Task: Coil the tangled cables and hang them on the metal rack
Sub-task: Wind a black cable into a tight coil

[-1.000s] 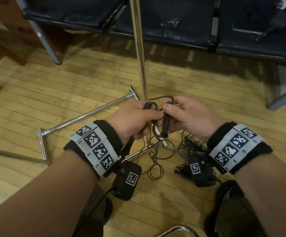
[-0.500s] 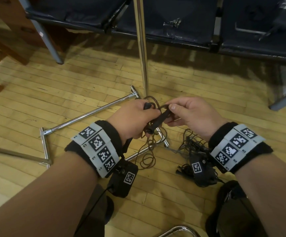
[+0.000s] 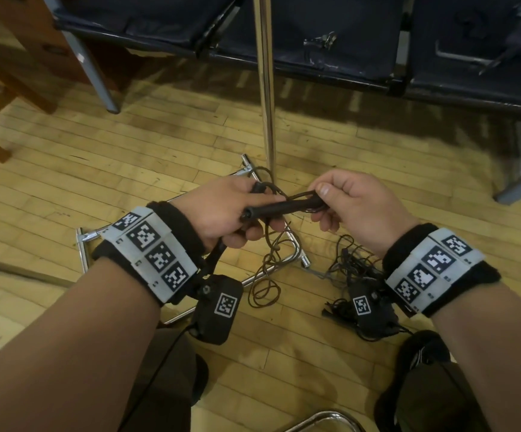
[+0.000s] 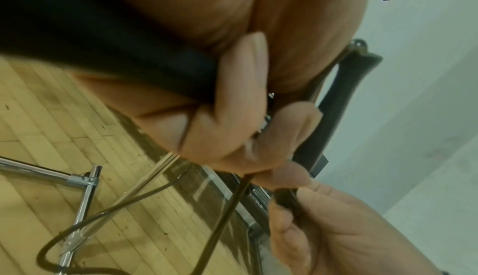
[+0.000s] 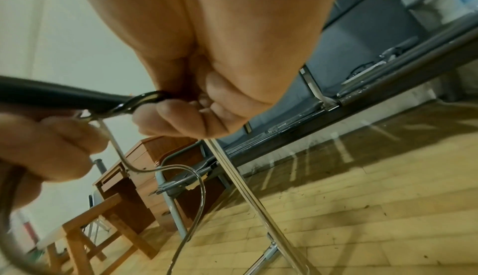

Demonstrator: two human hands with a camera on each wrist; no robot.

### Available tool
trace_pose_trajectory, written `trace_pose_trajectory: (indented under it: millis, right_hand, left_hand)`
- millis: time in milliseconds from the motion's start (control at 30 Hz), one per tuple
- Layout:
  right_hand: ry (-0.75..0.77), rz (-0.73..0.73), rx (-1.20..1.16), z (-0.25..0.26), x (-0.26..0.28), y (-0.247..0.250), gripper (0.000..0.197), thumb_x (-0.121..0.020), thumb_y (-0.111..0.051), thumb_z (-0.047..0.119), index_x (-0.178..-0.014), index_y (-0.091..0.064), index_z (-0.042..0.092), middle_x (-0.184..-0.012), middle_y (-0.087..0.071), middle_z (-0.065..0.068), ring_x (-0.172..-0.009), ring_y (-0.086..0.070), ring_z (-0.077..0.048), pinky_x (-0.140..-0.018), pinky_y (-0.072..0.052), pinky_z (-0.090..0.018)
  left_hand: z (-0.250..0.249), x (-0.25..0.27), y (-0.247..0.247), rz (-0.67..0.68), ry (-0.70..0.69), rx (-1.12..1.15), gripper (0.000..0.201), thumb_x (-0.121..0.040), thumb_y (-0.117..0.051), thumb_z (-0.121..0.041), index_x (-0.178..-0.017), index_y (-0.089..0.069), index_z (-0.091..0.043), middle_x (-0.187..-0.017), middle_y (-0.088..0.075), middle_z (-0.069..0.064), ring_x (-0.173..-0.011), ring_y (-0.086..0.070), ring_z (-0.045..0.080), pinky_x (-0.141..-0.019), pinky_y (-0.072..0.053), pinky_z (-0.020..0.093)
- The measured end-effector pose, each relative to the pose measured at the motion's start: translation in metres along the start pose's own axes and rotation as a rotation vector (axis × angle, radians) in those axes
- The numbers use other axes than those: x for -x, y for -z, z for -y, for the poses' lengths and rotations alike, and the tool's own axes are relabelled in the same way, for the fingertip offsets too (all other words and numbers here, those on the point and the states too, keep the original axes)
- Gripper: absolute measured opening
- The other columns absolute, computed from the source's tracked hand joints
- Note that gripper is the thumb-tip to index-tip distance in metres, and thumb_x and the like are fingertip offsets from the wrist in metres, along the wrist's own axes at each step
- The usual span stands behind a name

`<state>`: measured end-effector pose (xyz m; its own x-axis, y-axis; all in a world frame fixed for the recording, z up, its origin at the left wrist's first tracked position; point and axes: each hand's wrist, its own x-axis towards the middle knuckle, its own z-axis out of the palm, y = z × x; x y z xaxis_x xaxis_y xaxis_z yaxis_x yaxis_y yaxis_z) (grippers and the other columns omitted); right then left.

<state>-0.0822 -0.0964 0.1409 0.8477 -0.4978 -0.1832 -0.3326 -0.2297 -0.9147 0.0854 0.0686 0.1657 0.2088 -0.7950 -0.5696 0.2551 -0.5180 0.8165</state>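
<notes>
Left hand (image 3: 221, 210) is gripping the black handle (image 3: 284, 205) and cable (image 3: 268, 269); right hand (image 3: 355, 207), at its three o'clock, is pinching the handle's far end, rack pole (image 3: 267, 88) at twelve o'clock.

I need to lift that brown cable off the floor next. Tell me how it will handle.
The brown cable will probably be floppy: it sags from the left hand and right hand into loose loops on the wooden floor. It looks thin, so likely light. It drapes over the metal rack base, so it may snag when pulled.
</notes>
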Motion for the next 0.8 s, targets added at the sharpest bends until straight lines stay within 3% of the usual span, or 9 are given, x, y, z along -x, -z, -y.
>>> trace_pose_trajectory:
  millis: [100,200,300,400,467,533,633,700,800]
  right_hand:
    - [-0.014,0.043,-0.221,0.0,-0.003,0.009,0.025,-0.107,-0.046,0.01,-0.102,-0.071,0.008,-0.074,-0.066,-0.005,-0.062,-0.059,-0.018,-0.056,-0.051,-0.027]
    - [-0.067,0.097,-0.429,0.002,-0.004,0.009,0.023,-0.107,-0.046,0.008,-0.103,-0.069,0.006,-0.074,-0.06,-0.006,-0.061,-0.055,-0.018,-0.055,-0.048,-0.028]
    - [-0.119,0.085,-0.511,0.002,-0.005,0.005,0.022,-0.108,-0.045,0.007,-0.107,-0.067,0.01,-0.076,-0.057,-0.002,-0.066,-0.054,-0.016,-0.062,-0.049,-0.03]
    - [-0.173,0.094,-0.53,0.003,-0.005,0.006,0.026,-0.108,-0.045,0.015,-0.109,-0.072,0.016,-0.082,-0.063,0.001,-0.081,-0.061,-0.017,-0.077,-0.055,-0.037]
    - [-0.228,0.123,-0.547,0.003,-0.005,0.01,0.029,-0.106,-0.049,0.029,-0.111,-0.075,0.015,-0.087,-0.068,-0.001,-0.086,-0.067,-0.02,-0.077,-0.058,-0.036]
    - [-0.239,0.192,-0.488,0.002,-0.003,0.012,0.038,-0.099,-0.057,0.045,-0.115,-0.074,0.014,-0.092,-0.07,-0.003,-0.087,-0.071,-0.023,-0.075,-0.06,-0.036]
    - [-0.134,0.272,-0.142,0.003,0.002,0.007,0.033,-0.091,-0.069,0.048,-0.111,-0.072,0.022,-0.092,-0.075,0.002,-0.086,-0.075,-0.019,-0.078,-0.063,-0.029]
    - [-0.097,0.244,0.004,0.003,0.004,0.003,0.021,-0.092,-0.071,0.042,-0.108,-0.071,0.028,-0.095,-0.077,0.002,-0.083,-0.076,-0.014,-0.073,-0.061,-0.023]
    - [-0.056,0.102,0.084,0.003,0.004,0.0,0.008,-0.094,-0.07,0.04,-0.097,-0.07,0.033,-0.092,-0.074,-0.001,-0.077,-0.069,-0.005,-0.07,-0.054,-0.026]
  left_hand:
    - [0.004,0.001,0.002,0.038,-0.03,-0.096,0.026,-0.108,-0.055,-0.02,-0.127,-0.057,-0.002,-0.085,-0.073,0.007,-0.053,-0.052,0.013,-0.036,-0.037,0.018]
    - [0.007,0.001,0.0,0.064,-0.117,-0.253,0.013,-0.108,-0.059,-0.022,-0.106,-0.063,-0.009,-0.072,-0.07,-0.002,-0.051,-0.054,0.007,-0.04,-0.038,0.017]
    - [0.008,-0.001,-0.002,0.021,-0.15,-0.263,0.011,-0.106,-0.063,-0.022,-0.096,-0.064,-0.017,-0.077,-0.07,-0.004,-0.058,-0.057,0.009,-0.042,-0.038,0.019]
    - [0.01,-0.004,-0.002,-0.025,-0.153,-0.229,0.008,-0.105,-0.065,-0.022,-0.098,-0.065,-0.02,-0.083,-0.072,0.0,-0.059,-0.057,0.012,-0.041,-0.037,0.02]
    - [0.012,-0.005,-0.003,-0.064,-0.172,-0.241,0.004,-0.105,-0.065,-0.021,-0.102,-0.067,-0.024,-0.083,-0.073,0.0,-0.058,-0.058,0.013,-0.04,-0.035,0.02]
    - [0.012,-0.007,-0.006,-0.086,-0.188,-0.245,0.022,-0.104,-0.067,-0.018,-0.121,-0.068,-0.032,-0.088,-0.076,0.003,-0.059,-0.061,0.015,-0.038,-0.035,0.019]
    - [0.012,-0.008,-0.012,-0.056,-0.181,-0.216,0.06,-0.102,-0.069,-0.013,-0.149,-0.053,-0.047,-0.104,-0.077,0.01,-0.073,-0.074,0.02,-0.036,-0.035,0.018]
    - [0.011,-0.009,-0.017,-0.051,-0.173,-0.219,0.069,-0.101,-0.069,-0.012,-0.151,-0.047,-0.054,-0.111,-0.074,0.011,-0.089,-0.08,0.028,-0.035,-0.035,0.019]
    - [0.01,-0.013,-0.02,-0.092,-0.172,-0.248,0.072,-0.094,-0.071,-0.017,-0.145,-0.05,-0.064,-0.13,-0.071,0.001,-0.104,-0.078,0.028,-0.038,-0.038,0.022]
